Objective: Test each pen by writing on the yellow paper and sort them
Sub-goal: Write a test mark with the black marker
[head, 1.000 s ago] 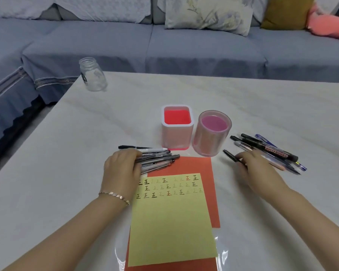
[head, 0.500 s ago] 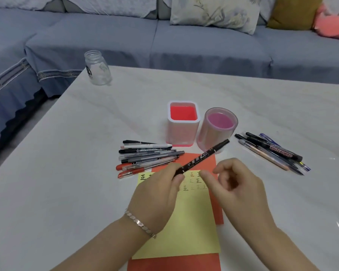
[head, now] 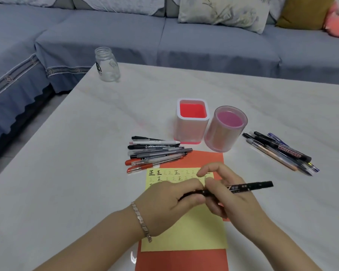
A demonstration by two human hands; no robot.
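Note:
A black marker pen lies level above the yellow paper, held by both hands. My left hand grips its left end, and my right hand pinches the barrel just right of it. Rows of written test characters cross the top of the yellow paper, which lies on an orange sheet. A pile of several pens lies left of the paper's top. Another pile of several pens, one marked WHITEBOARD, lies at the right.
A white square holder with a red inside and a round pink holder stand behind the paper. A small glass jar stands at the table's far left corner. A blue-grey sofa runs along the back.
The pen taken from the right pile has come down from a slant to level over the paper. My right hand has closed on its barrel beside my left hand.

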